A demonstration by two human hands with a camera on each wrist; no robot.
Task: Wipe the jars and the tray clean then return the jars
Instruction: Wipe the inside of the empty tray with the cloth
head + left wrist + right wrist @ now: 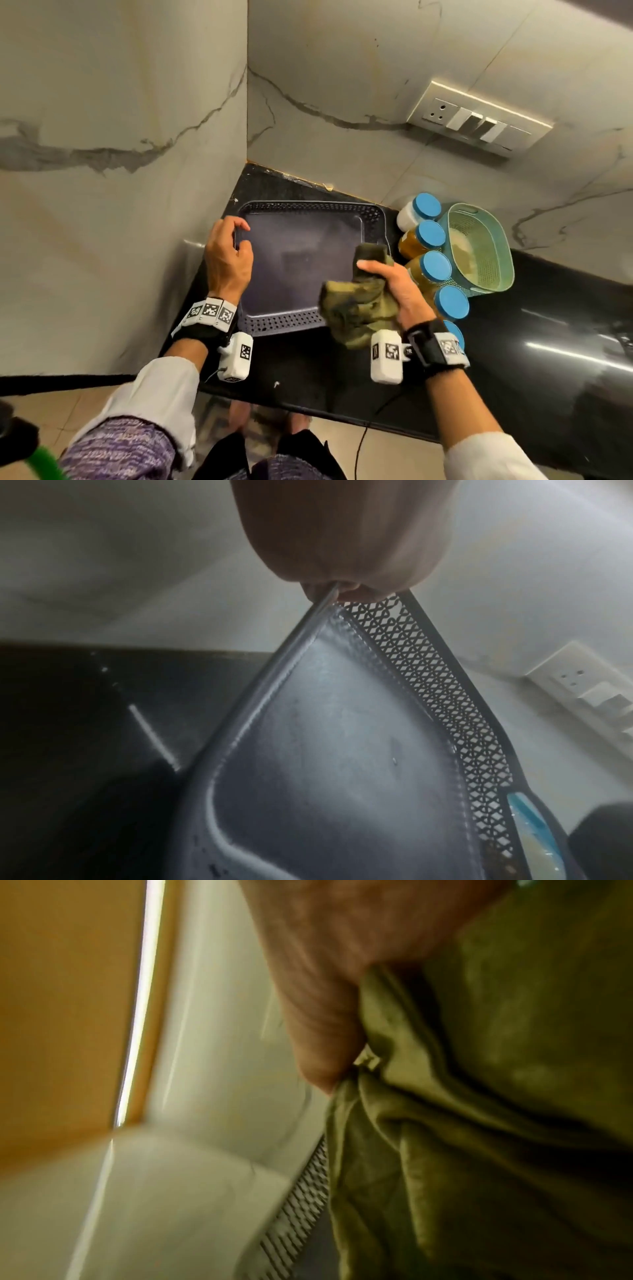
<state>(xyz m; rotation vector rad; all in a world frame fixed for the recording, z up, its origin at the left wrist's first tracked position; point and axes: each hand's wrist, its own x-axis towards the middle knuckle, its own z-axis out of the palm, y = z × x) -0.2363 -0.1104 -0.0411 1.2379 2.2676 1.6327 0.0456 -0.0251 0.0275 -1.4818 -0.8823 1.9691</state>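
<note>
A dark grey tray (pixel 301 260) with a perforated rim lies on the black counter in the corner. My left hand (pixel 229 253) grips its left rim; the left wrist view shows the fingers pinching the tray (pixel 342 750) edge. My right hand (pixel 394 281) holds a crumpled olive-green cloth (pixel 359 308) over the tray's right side. In the right wrist view the cloth (pixel 479 1123) fills the frame beside my thumb. Several jars with blue lids (pixel 435 267) stand in a row just right of the tray, some with yellow contents.
A green perforated basket (pixel 479 250) stands right of the jars. Marble walls close in on the left and back. A switch plate (pixel 479 123) sits on the back wall. The black counter (pixel 531 342) runs on to the right; its front edge lies near my body.
</note>
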